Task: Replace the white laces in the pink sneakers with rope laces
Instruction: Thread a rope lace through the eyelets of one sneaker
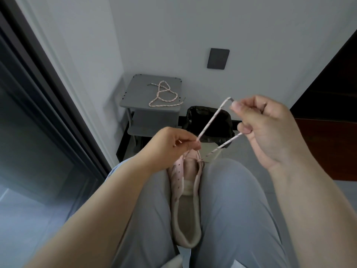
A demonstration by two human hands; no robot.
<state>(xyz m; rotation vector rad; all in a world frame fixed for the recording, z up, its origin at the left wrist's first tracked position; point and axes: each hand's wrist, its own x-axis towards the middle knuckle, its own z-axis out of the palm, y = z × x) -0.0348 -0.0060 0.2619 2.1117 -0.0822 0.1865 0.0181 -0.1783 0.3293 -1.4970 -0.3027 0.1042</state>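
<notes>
Seated; gripping pink sneaker (185, 200) between legs (241, 209), toe pointing away, heel toward the body. No white lace visible in it; most eyelets on the near flap look bare.

Pinching rope lace (213, 118) with left hand (173, 146), thumb and forefinger pressed together on the strand just above the toe end of the shoe. Pinching the same lace higher with right hand (266, 130): thumb and forefinger closed on a sharp bend, lower fingers curled round the returning strand, free tip dangling toward the shoe. Cannot tell which eyelet the lace leaves; hidden behind the left hand.

Judged step: drawing the lace through the first eyelets and evening the ends, early in lacing this shoe.

Second rope lace (164, 95) lying loose on grey stool (139, 93) ahead, well apart from both hands. Black-lined bin (222, 120) just beside the stool.

Possible failures from here:
- Uneven ends, if drawn harder on one side than the other.
- Shoe lifting or twisting out, since clamped by the legs alone, if tugged upward.
- Lace sliding back out of an eyelet, if slackened on the left.
- Twist locked into the lacing, if threaded on with that bend still in it.
</notes>
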